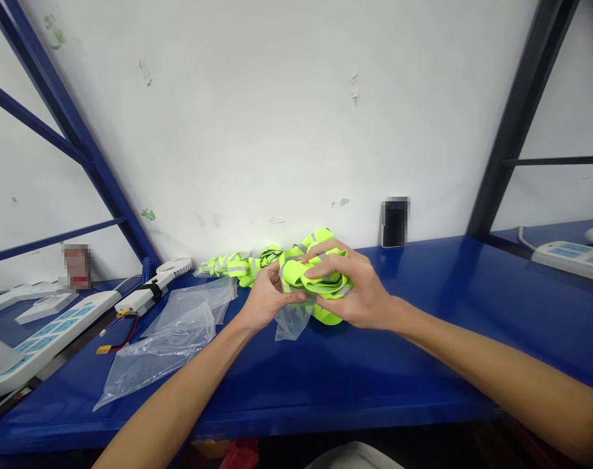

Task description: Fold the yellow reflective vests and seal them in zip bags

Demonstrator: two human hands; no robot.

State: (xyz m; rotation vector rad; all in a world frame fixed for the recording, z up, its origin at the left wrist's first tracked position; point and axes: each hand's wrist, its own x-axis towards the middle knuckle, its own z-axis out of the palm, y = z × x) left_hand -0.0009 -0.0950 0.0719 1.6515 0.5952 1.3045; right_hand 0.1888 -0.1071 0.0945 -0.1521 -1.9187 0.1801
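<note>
A rolled bundle of neon-yellow reflective strap [320, 270] with grey stripes is between my hands above the table. My right hand [362, 286] is closed around its right side, fingers over the top and thumb below. My left hand [263, 299] is closed at the bundle's left side, its thumb along the lower edge. A small clear plastic bag [292, 324] hangs below the bundle by my left thumb; how far it reaches around the strap is hidden. Behind my left hand lies a heap of similar yellow straps [232, 266].
Clear plastic bags [164, 345] lie left on the blue table [423, 378]. Beyond them are a white battery pack [143, 296] with a yellow connector, a small white fan [174, 266] and a power strip [57, 332]. A dark blurred object [395, 225] leans against the wall.
</note>
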